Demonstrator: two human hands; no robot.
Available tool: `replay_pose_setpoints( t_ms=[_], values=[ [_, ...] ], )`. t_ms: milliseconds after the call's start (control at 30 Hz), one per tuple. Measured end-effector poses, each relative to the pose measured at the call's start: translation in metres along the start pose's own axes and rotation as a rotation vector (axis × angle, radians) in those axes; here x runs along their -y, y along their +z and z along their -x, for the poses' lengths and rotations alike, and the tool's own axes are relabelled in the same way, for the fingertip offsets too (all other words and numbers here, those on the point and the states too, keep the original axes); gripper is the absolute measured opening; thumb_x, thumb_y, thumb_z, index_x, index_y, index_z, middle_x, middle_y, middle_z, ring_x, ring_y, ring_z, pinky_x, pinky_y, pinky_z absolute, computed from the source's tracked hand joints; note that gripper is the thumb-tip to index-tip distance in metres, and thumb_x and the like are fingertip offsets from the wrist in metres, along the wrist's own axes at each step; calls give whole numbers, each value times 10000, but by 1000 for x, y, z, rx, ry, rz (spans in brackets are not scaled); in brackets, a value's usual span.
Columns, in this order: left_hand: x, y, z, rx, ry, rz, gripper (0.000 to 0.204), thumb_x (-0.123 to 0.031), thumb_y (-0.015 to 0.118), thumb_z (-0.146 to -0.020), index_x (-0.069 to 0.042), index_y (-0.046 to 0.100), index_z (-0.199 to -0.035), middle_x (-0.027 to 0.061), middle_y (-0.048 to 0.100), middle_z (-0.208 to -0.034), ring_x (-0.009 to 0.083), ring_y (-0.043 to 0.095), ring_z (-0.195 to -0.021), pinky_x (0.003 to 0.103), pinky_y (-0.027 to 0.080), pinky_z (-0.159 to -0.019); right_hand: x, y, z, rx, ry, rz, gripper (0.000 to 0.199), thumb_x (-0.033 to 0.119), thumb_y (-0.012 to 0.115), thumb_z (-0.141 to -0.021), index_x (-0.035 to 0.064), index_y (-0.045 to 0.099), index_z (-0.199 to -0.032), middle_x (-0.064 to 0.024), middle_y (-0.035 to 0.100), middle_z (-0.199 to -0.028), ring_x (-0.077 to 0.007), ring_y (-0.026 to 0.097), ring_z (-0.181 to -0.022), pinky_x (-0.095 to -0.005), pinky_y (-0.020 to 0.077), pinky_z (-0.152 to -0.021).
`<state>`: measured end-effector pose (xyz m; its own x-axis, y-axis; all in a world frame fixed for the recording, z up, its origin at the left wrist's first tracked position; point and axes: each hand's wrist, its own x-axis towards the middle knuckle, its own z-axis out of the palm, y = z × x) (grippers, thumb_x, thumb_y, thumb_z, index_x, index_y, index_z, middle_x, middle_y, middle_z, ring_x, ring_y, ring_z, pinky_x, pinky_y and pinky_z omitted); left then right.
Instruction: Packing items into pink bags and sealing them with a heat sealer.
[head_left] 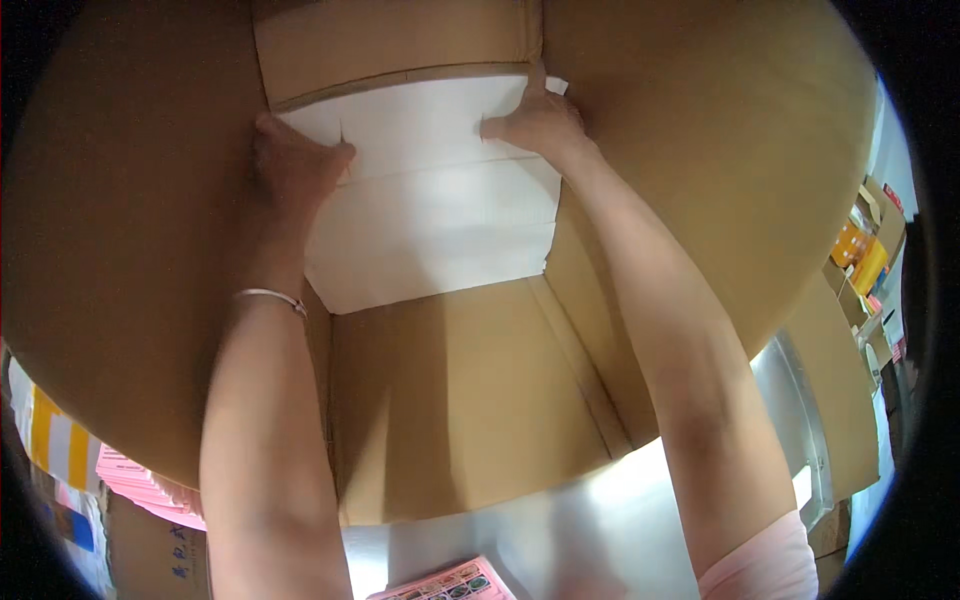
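Observation:
A white cardboard sheet (430, 215) with crease lines across it lies inside a large brown cardboard box (455, 400). At its far left corner, my left hand (295, 160) grips the edge, thumb laid over the white face. My right hand (545, 120) holds the far right corner the same way, its thumb pointing inward and one finger stretched up the box wall. Small dark slits show near both thumbs. The other fingers are partly hidden by the sheet's edge and by shadow.
Tall box walls (740, 160) rise around both forearms. Below the box is a shiny metal table (540, 530) with a pink printed packet (455, 582). A stack of pink sheets (150, 485) stands at the left. Open cartons with orange and yellow packages (865, 255) are at the right.

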<state>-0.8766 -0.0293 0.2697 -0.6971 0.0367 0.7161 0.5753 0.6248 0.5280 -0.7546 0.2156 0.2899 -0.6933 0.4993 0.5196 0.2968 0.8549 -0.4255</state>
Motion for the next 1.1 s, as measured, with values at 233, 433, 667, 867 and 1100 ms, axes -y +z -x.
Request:
replay_pose_setpoints(
  t_ms=[233,433,667,867,1100],
  values=[
    [-8,-6,7,59,1,-135,850,-261,760,-692,-130,368,-1435,320,420,-1337,497,463,-1238,537,435,-1045,-3,11,24,-147,62,-264,1023,426,809,-608,103,295,-1432,-246,637,-1173,-434,600,-1132,-471,485,-970],
    [-18,-18,58,-282,166,161,839,-190,750,-677,-133,386,-1431,241,426,-1193,455,479,-1133,548,420,-1003,-5,1,60,-388,4,-457,896,265,809,-629,108,363,-1390,-255,546,-1289,-436,549,-1180,-488,449,-1002],
    [-103,-149,149,-354,244,-151,787,-136,765,-633,-99,477,-1364,224,446,-1147,428,486,-1091,500,404,-981,-7,-55,156,-431,9,-731,859,194,783,-640,74,373,-1385,-219,536,-1265,-369,541,-1176,-452,438,-1009],
    [-158,-307,293,-368,268,-353,771,-60,715,-640,-45,502,-1381,209,487,-1108,396,523,-1083,497,430,-937,9,-124,310,-261,-112,-839,870,160,798,-591,48,404,-1359,-247,565,-1228,-382,580,-1139,-423,462,-976],
    [-186,-262,395,93,181,-233,790,-223,778,-636,-21,509,-1351,259,522,-1107,439,534,-992,496,466,-898,-127,-179,424,-94,58,-424,1130,173,817,-578,55,223,-1531,-250,604,-1261,-424,622,-1137,-430,494,-1005]
  ],
)
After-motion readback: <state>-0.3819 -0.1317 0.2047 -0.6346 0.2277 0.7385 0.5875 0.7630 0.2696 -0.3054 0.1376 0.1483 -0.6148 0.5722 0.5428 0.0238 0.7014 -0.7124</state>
